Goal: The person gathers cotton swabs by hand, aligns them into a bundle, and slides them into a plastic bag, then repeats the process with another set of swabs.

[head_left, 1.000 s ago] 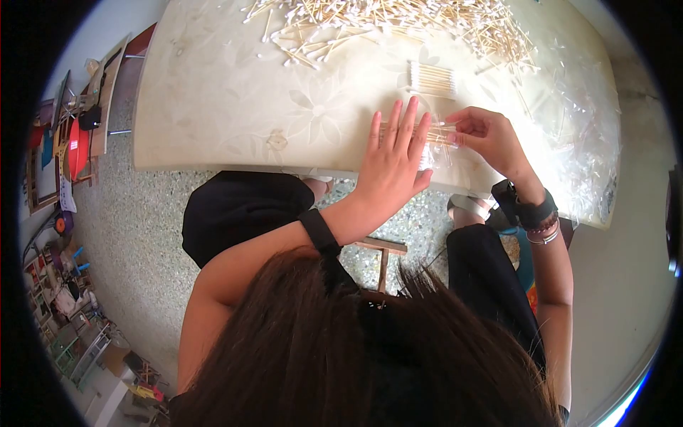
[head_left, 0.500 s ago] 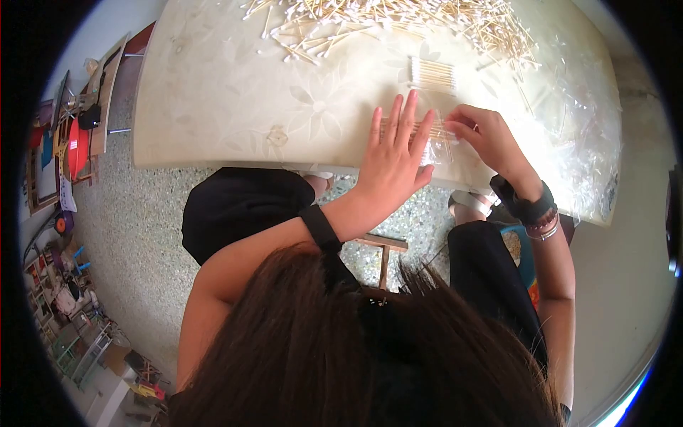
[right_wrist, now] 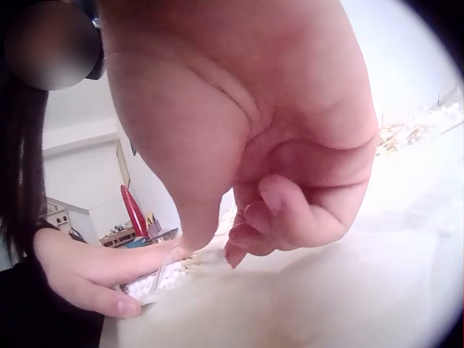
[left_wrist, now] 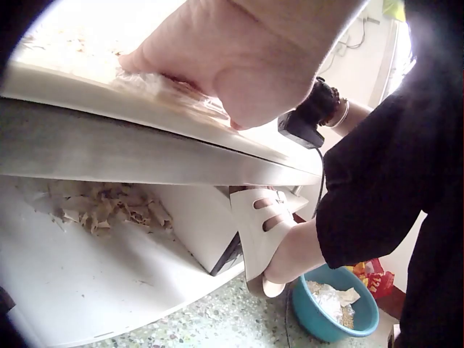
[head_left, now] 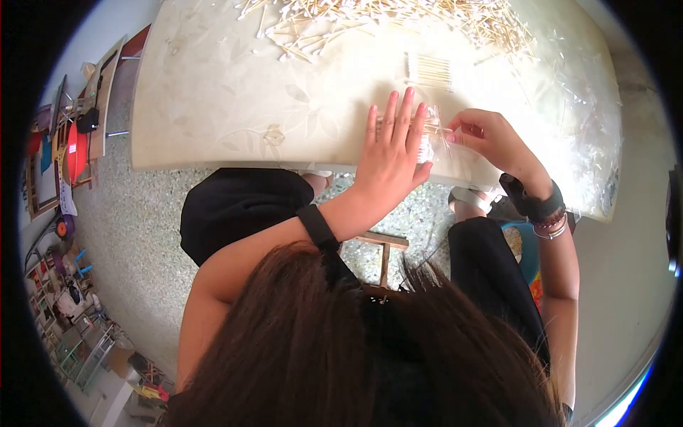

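I note the left hand (head_left: pixel 390 153) lying flat, fingers straight, pressing the packet of cotton swabs (head_left: pixel 432 134) onto the tabletop (head_left: pixel 213 107) near its front edge, evidently to steady it. The right hand (head_left: pixel 491 139) pinches the packet's end with curled fingers.

The left hand (left_wrist: pixel 239 58) is filling the top of the frame, its heel pressing a clear plastic packet (left_wrist: pixel 156 81) against the pale table (left_wrist: pixel 109 145) near the edge. Past it, a black wrist strap (left_wrist: pixel 308 119) and bracelets (left_wrist: pixel 341 114) are showing. Below the table, a foot in a white sandal (left_wrist: pixel 264 232) is resting above a blue basin (left_wrist: pixel 326 319) on the speckled floor (left_wrist: pixel 217 326).
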### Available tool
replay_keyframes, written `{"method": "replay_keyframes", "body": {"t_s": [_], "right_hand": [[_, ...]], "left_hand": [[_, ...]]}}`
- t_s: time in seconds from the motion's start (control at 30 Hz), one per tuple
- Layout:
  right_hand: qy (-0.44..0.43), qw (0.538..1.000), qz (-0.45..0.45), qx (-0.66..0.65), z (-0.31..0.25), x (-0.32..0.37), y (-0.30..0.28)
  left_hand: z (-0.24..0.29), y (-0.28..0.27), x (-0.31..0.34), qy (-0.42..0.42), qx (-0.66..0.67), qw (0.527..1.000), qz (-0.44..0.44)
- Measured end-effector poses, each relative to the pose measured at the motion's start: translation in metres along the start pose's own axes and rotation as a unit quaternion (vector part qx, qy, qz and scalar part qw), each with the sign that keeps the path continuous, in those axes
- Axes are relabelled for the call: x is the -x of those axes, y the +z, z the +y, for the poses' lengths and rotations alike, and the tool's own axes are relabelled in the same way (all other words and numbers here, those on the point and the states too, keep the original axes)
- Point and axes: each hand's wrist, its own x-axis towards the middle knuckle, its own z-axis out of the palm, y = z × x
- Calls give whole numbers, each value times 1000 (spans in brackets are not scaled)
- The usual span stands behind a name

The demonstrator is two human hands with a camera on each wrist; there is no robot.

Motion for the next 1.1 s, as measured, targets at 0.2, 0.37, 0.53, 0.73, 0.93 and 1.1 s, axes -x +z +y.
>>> {"method": "replay_keyframes", "body": {"t_s": [0.2,0.37,0.53,0.73,0.93,1.1], "right_hand": [[-7,1000,-22,8,-3,-1,0],[-4,999,-50,-7,-8,-4,-2],[55,985,-163,0,-2,-14,-4],[217,951,-174,-134,-6,-19,-6],[44,997,-28,-50,-9,-3,11],[18,1000,10,-19,-11,0,22]], "left_hand": [[-1,0,0,7,8,1000,2],[-1,2,1,0,-23,1000,-4],[-1,2,1,3,-25,1000,-4],[-1,1,0,5,-20,1000,-5],[-2,-2,0,14,23,1000,-4],[-3,-4,-2,28,47,998,-5]]}}
